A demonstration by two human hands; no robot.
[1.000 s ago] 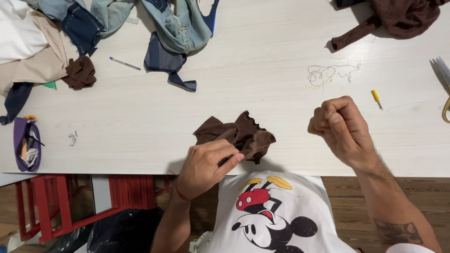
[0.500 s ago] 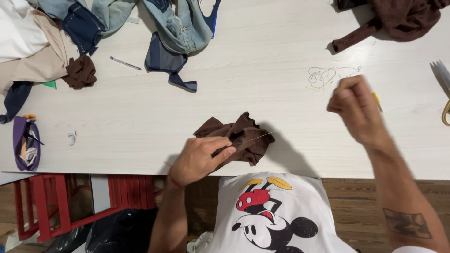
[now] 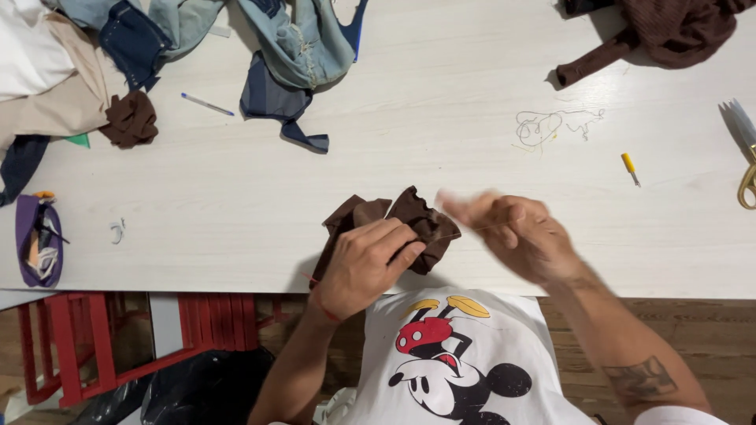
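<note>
A crumpled dark brown fabric piece (image 3: pixel 421 216) lies at the near edge of the white table (image 3: pixel 441 157). My left hand (image 3: pixel 366 264) presses down on it, fingers curled over its left half and gripping it. Just to the right of the fabric is my right hand (image 3: pixel 520 236), blurred by motion, with its fingers pinched together. A thin thread (image 3: pixel 465 233) runs from the fabric's right edge into that pinch. I cannot make out a needle.
Denim pieces (image 3: pixel 303 47) and a pen (image 3: pixel 206 104) lie at the far left, near a small brown scrap (image 3: pixel 130 120). A purple pouch (image 3: pixel 38 240) sits at the left edge. Loose thread (image 3: pixel 551 126), a yellow tool (image 3: pixel 630 168), scissors (image 3: pixel 744 149) and a brown garment (image 3: pixel 669 27) lie to the right.
My right hand, which had drawn away to the far right pulling the thread, has come back down beside the fabric. My left hand has stayed on the fabric.
</note>
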